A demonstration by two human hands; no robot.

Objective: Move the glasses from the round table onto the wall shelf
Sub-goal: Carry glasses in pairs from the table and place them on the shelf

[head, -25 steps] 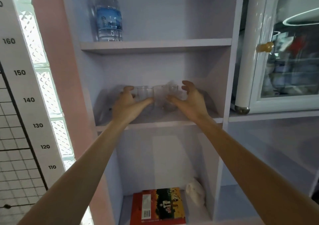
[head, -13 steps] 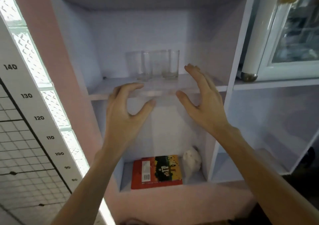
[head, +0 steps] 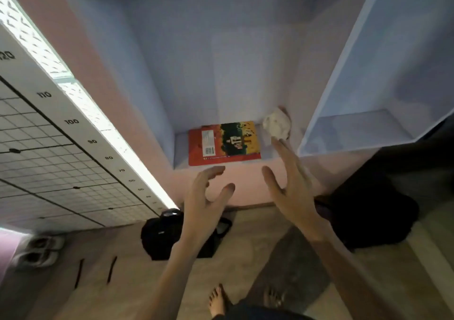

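Just beyond the fingertips (head: 278,145) a red book (head: 224,142) lies in the wall shelf's (head: 245,61) lowest compartment; no glasses are in view. The left hand (head: 206,204) and right hand (head: 292,192) hover empty, fingers spread. In turning towards the round table, a bare foot (head: 217,300) might snag the black bag (head: 159,236) beneath the left fingers.

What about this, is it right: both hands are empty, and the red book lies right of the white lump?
No: in the head view the red book lies left of the white lump. The left hand and right hand are indeed empty.
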